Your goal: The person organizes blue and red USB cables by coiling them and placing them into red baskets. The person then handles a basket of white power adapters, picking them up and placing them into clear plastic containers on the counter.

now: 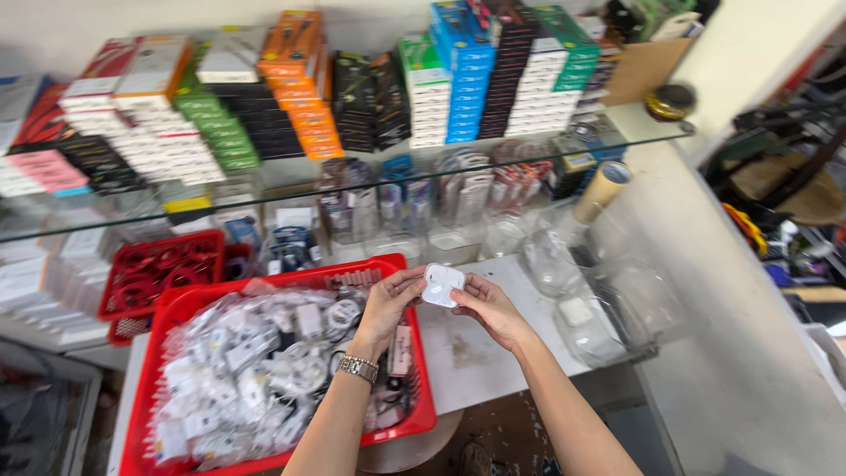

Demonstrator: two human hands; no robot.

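Item: small white charger block (441, 285), rounded-square, glossy, sealed in a clear wrapper; two faint marks show on its upper face. Held in mid-air between both hands, above the right rim of the red basket and the bare table (493, 357).

Left hand (389, 304): grip closed on the block's left edge with thumb and fingertips; metal wristwatch (358, 368) on the wrist.

Right hand (490, 308): grip closed on the block's right edge, fingers curled beneath it.

Below and left of the grip: red basket (411, 421), full of clear-bagged white chargers and cables (256, 361).

Further left: smaller red basket (163, 269) of red coils.

Right of the grip: clear plastic tubs (608, 308), one holding a white piece.

Above the grip: glass shelf (634, 123) with stacked boxes (458, 79) in orange, green, blue, black and white; a roll of tape (602, 189) beneath its right end.
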